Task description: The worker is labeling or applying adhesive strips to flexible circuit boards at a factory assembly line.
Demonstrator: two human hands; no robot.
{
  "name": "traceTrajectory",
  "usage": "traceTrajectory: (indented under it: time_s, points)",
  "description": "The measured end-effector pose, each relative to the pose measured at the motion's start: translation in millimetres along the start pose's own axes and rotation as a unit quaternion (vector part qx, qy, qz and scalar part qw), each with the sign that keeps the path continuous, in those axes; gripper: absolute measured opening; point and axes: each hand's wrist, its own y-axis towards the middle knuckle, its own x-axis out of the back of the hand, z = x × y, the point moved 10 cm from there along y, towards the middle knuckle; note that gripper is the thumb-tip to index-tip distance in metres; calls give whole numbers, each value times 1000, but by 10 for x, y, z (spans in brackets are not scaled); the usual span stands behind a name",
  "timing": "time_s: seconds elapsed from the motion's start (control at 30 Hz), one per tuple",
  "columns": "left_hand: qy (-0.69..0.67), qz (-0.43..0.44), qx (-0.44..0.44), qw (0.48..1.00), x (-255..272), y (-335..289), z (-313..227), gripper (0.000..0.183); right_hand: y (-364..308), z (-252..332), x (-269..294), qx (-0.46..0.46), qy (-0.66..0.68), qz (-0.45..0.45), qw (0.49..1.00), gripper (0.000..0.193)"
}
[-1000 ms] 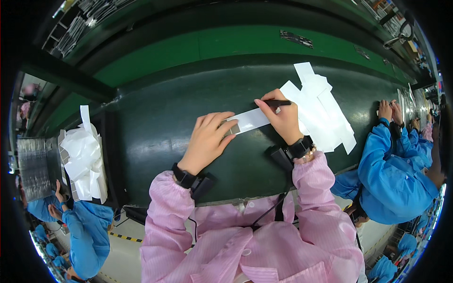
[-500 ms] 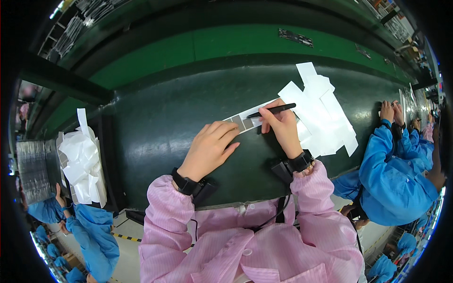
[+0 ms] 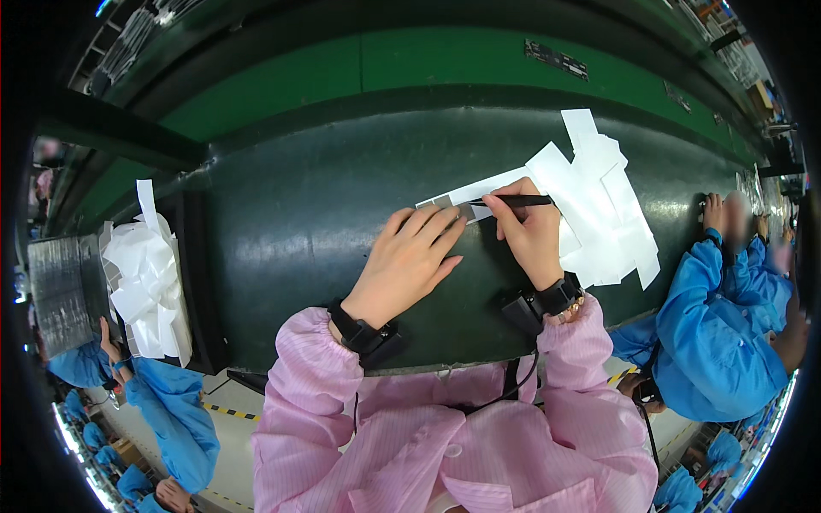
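Note:
A narrow white strip with grey rectangular patches lies slantwise on the dark green table. My left hand rests palm down, fingers spread and stretched, their tips on the strip's lower left part. Nothing is gripped in it. My right hand is closed in a pinch round slim black tweezers. Their pointed tip reaches left over the grey patches by my left fingertips. To the right, a loose pile of white sheets overlaps near the strip's end; my right hand partly covers its edge.
At the left table edge stands a heap of crumpled white strips beside a black frame. A green ledge runs behind, carrying a dark flat part. People in blue work at the right and lower left.
The view has shifted slightly. My left fingers have moved along the strip, closer to the tweezers. The tweezers lie flatter in my right hand, their tip near my left fingertips.

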Motion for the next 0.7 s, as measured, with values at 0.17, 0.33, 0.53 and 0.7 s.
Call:
traceTrajectory:
  time_s: [0.17,0.33,0.53,0.7]
  points:
    - [0,7,9,1000,-34,-10,7,45,0,3,-15,1,3,6,1000,15]
    - [-6,8,10,1000,-19,-4,6,45,-1,61,-8,26,-3,-9,1000,16]
    - [-8,8,5,1000,9,2,-8,43,0,26,-12,3,5,0,1000,16]
    - [-5,9,8,1000,-4,1,-13,43,6,3,-10,-10,14,-4,1000,16]
